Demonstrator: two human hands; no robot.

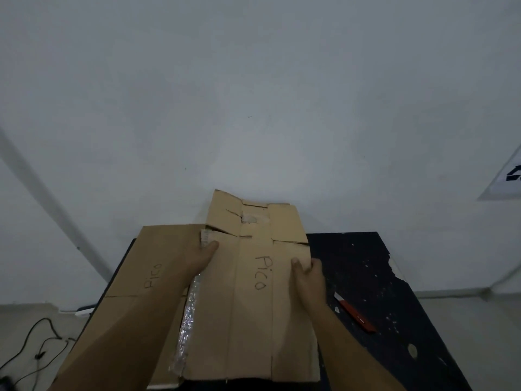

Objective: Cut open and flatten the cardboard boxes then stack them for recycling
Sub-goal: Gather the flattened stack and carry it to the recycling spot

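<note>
Dark speckled surface (366, 266) against white wall; flattened box (253, 306) lies long axis running away from the viewer, over second flattened sheet (135, 277) at left; left hand (203, 258) holds its left edge, right hand (308, 275) grips its right edge; red cutter (355, 314) beside, right.

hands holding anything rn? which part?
Both grip the flattened brown cardboard box marked "Pico": left hand at its left edge, right hand at its right edge.

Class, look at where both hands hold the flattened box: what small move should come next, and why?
Probably lower the top cardboard squarely onto the lower cardboard. The left hand and right hand grip its edges, and it sits offset to the right of the sheet beneath.
</note>
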